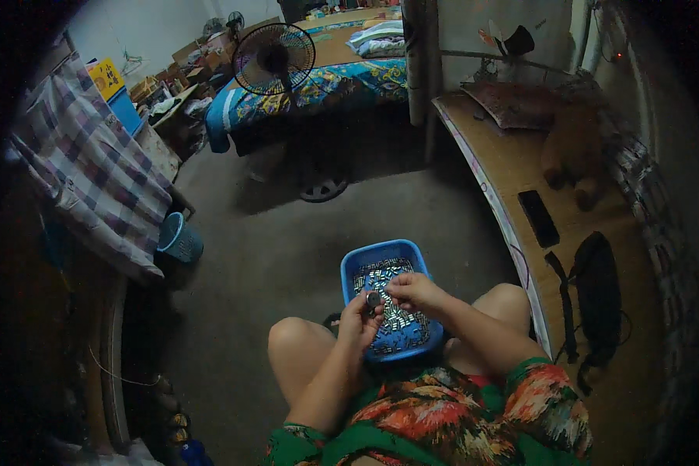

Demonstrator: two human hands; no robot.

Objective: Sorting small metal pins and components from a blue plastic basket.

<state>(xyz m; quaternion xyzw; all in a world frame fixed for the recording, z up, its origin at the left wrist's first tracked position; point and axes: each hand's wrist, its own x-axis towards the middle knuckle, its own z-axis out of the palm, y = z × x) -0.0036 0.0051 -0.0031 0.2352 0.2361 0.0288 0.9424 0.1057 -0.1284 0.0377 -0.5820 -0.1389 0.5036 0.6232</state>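
A blue plastic basin (403,356) rests at my lap between my knees, with many small shiny metal cylinders (396,317) spread over its bottom. Above its left side, my left hand (357,320) is closed around a small dark round piece (373,299) with a greyish face; its exact kind is too small to tell. Close beside it, over the middle of the basin, my right hand (417,293) is pinched, thumb against fingertips. Whatever those fingertips hold, if anything, is too small to make out.
To my right runs a long wooden bench (512,159) bearing a black phone (538,218), a black bag with straps (596,279) and a cushion (512,105). A standing fan (274,60) is ahead, before a bed (334,85). A blue bin (180,237) stands left, by a checked cloth (93,171).
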